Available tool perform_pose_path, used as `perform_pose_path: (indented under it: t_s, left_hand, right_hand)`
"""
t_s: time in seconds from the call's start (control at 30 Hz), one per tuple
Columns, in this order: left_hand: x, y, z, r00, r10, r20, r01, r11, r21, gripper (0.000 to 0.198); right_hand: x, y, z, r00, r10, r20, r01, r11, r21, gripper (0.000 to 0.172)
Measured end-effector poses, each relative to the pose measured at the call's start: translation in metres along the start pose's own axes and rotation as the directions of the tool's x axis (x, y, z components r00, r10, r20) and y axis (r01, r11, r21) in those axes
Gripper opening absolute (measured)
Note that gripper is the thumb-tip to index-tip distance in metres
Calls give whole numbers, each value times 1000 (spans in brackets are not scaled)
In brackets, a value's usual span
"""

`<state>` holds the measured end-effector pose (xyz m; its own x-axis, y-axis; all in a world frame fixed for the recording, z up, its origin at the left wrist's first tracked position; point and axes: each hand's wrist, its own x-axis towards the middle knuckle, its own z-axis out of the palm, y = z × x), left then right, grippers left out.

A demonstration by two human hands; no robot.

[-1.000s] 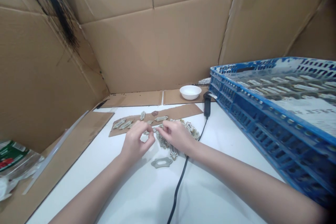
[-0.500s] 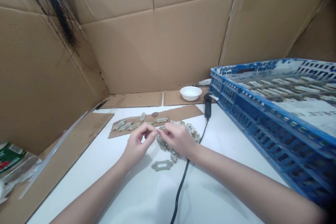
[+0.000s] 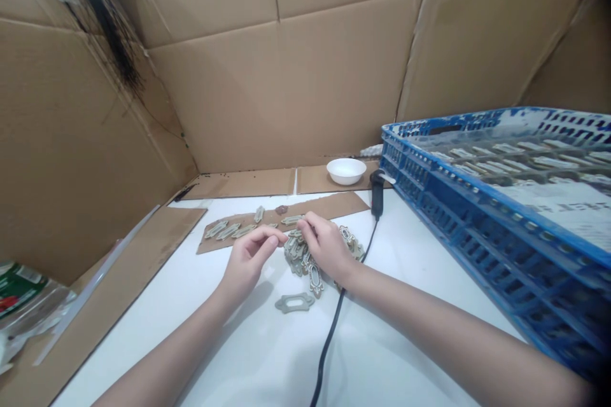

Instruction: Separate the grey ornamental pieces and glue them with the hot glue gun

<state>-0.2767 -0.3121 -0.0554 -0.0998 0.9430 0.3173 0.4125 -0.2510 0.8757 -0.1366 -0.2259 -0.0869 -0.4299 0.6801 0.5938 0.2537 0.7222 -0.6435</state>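
Lying in a heap on the white table [image 3: 267,359], the pile [image 3: 296,254] of ornate plates sits partly behind the right hand [image 3: 327,245], whose thumb and fingers are curled together over it; whether they grip anything cannot be told. Just left of the pile, the left hand [image 3: 249,259] has its thumb and forefinger drawn near each other, and whether something is between them cannot be told either. One loose plate [image 3: 282,304] lies nearer the person. Beyond the hands, a cardboard strip [image 3: 329,204] bears several more plates. A black tool [image 3: 377,197] trails its cord [image 3: 328,343] beneath the right wrist. Farther out are a white bowl [image 3: 346,172] and, at right, a blue crate [image 3: 443,203].
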Motion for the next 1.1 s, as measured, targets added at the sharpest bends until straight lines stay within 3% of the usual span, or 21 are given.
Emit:
perform_pose_path:
  t_s: [0.17, 0.27, 0.33, 0.4, 0.47, 0.5, 0.57, 0.67, 0.8, 0.9, 1.0, 1.1]
  left_hand:
    - [3, 1, -4, 998, 4, 62, -7, 999, 50, 25]
    - [5, 5, -10, 978, -53, 204, 16, 984, 180, 36]
    - [6, 7, -14, 916, -137, 377, 26, 958, 285, 35]
    - [5, 8, -16, 803, -250, 541, 42, 929, 367, 28]
    - [2, 7, -15, 711, -340, 615, 55, 899, 434, 29]
    - [0, 7, -14, 692, -367, 621, 52, 884, 464, 33]
    - [-5, 5, -10, 699, -387, 601, 21, 852, 523, 38]
    - [-13, 3, -6, 734, -373, 568, -34, 815, 579, 29]
    - [-16, 3, -6, 730, -363, 579, -55, 814, 579, 18]
    - [-12, 7, -12, 697, -372, 613, -47, 829, 557, 20]
    - [-3, 13, -23, 673, -367, 642, -15, 861, 508, 17]
    - [5, 14, -32, 737, -316, 597, 15, 891, 454, 13]
  right_hand:
    - [5, 2, 0, 995, 97, 23, -100, 969, 226, 16]
    - [6, 4, 2, 988, 152, 27, -152, 928, 339, 21]
    - [7, 5, 3, 979, 195, 54, -200, 895, 400, 25]
    - [8, 5, 3, 969, 231, 90, -247, 861, 444, 21]
    - [10, 5, 3, 955, 270, 123, -295, 823, 485, 12]
    - [11, 5, 2, 946, 291, 140, -321, 798, 510, 10]
    - [12, 5, 2, 930, 322, 175, -364, 744, 560, 8]
    - [12, 4, 2, 924, 321, 208, -380, 708, 595, 8]
    - [12, 3, 0, 942, 291, 168, -335, 778, 531, 9]
    - [13, 2, -2, 962, 256, 99, -273, 858, 434, 10]
    - [13, 0, -3, 964, 247, 99, -265, 859, 438, 11]
    - [12, -1, -3, 960, 258, 106, -278, 845, 456, 11]
